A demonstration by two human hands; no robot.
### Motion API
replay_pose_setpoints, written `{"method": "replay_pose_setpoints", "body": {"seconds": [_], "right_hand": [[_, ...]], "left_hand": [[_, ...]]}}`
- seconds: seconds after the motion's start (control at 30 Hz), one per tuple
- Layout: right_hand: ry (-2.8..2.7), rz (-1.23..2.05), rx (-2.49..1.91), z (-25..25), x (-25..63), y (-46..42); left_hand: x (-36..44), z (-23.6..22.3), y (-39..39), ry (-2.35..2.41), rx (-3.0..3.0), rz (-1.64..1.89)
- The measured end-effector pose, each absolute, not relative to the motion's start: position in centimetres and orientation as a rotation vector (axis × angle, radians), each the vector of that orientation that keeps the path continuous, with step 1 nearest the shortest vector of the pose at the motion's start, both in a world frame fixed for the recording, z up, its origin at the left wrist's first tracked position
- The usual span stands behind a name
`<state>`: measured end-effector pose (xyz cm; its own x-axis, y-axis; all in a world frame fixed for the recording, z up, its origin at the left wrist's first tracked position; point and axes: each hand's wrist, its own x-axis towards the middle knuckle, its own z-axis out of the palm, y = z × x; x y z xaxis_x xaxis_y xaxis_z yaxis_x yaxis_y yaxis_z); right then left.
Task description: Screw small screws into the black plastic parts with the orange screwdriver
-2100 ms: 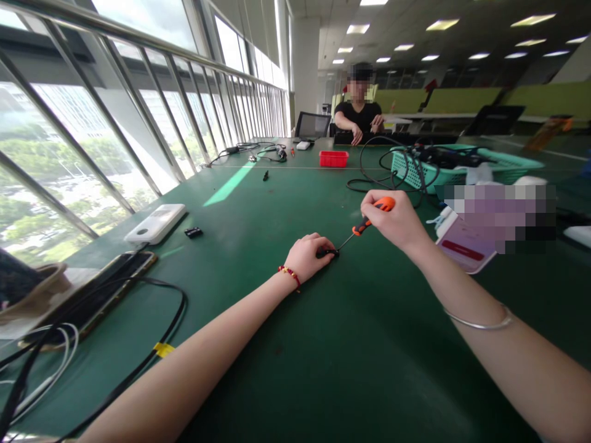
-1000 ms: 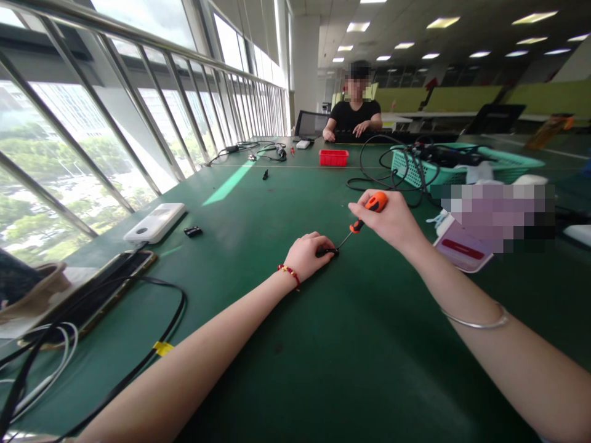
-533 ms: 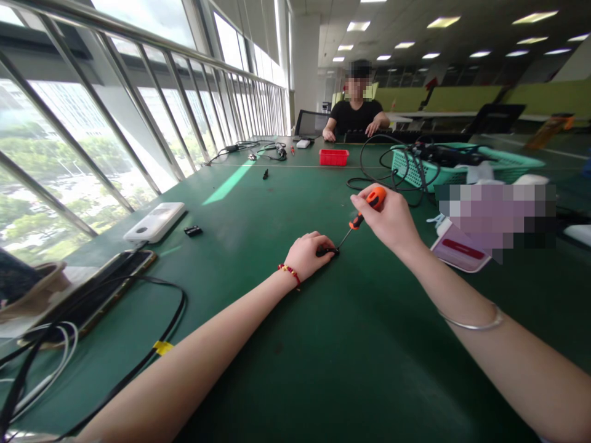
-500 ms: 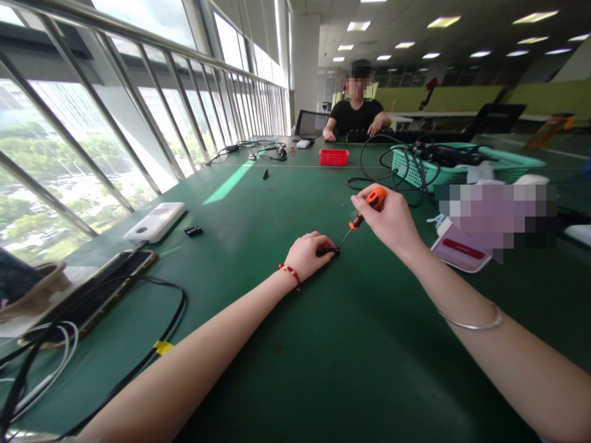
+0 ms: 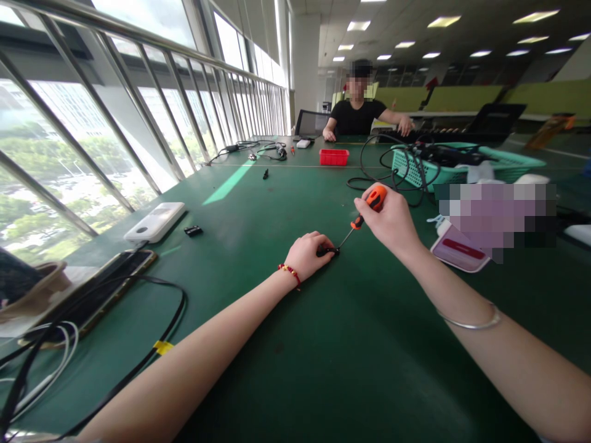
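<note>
pinching a small black piece [image 5: 322, 251] on the tabletop [image 5: 351, 363] with fingers of the left hand [image 5: 305, 257]; gripping a screwdriver [image 5: 356, 223], just right, in the right hand [image 5: 393, 216]. likely light, rigid; best held by the orange handle [image 5: 378, 197].

This appears to be an open-plan office: rectangular ceiling lights [image 5: 444, 22] run overhead, low yellow-green partitions [image 5: 549, 97] stand behind, and a mesh-backed chair [image 5: 313, 123] sits by the long green table [image 5: 286, 351], near tall windows [image 5: 229, 44] and a metal railing [image 5: 104, 28].

Orange-and-black screwdriver [image 5: 375, 198], green table [image 5: 286, 344]
</note>
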<state>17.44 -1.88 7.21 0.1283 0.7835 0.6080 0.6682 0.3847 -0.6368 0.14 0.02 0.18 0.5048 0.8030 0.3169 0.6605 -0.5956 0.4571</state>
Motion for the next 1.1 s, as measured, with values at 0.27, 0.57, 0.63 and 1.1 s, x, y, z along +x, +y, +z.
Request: {"method": "replay_pose_setpoints", "body": {"seconds": [0.27, 0.57, 0.63, 1.1], "right_hand": [[-1.615, 0.158, -1.328, 7.57, 17.38, -2.13], [-1.563, 0.160, -1.336, 7.56, 17.17, -2.14], [-1.561, 0.186, -1.319, 7.56, 17.12, -2.18], [-1.556, 0.099, -1.340, 7.66, 17.00, -2.31]], "left_hand": [[0.15, 0.19, 0.04, 1.232, 2.481, 0.731], [0.10, 0.22, 0.05, 1.231, 2.477, 0.729], [0.10, 0.24, 0.01, 1.230, 2.477, 0.732], [0.09, 0.16, 0.05, 1.222, 2.478, 0.741]]}}
